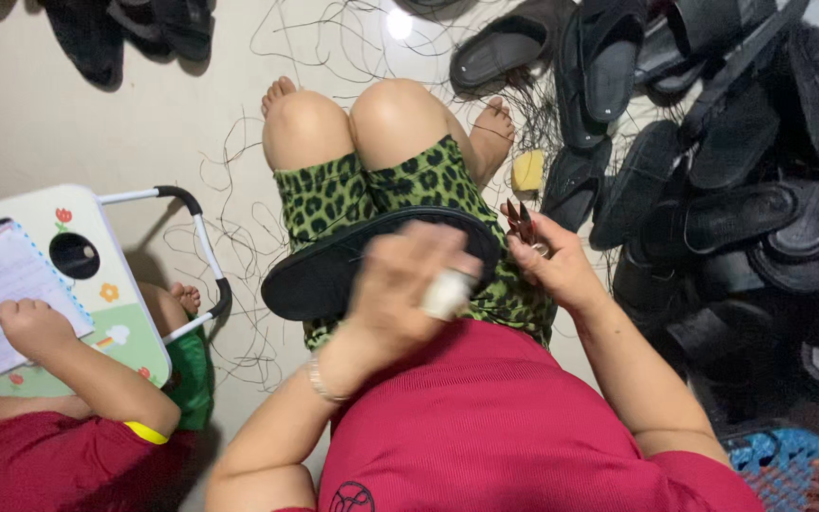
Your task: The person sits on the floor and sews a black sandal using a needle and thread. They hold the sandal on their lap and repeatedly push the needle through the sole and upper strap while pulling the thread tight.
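Sandal (334,270) on lap: black, matt, rubbery-looking sole. Pile of sandals (713,142): same black material, some with a slight sheen. Shorts (353,194): green leopard-print cloth. Shirt (485,427): red ribbed knit. Floor (97,133): smooth, pale, glossy. Small table (106,284): smooth printed plastic top, metal tube leg. Sponge (527,171): yellow, porous.

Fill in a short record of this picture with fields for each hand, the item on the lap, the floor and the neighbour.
left hand: left hand, blurred, on the black sandal, wrapped finger
right hand: right hand grips a small pointed tool
lap: sandal across green spotted shorts
floor: pile of black sandals, loose black threads, yellow block
neighbour: another person's hand on a notebook, small folding desk
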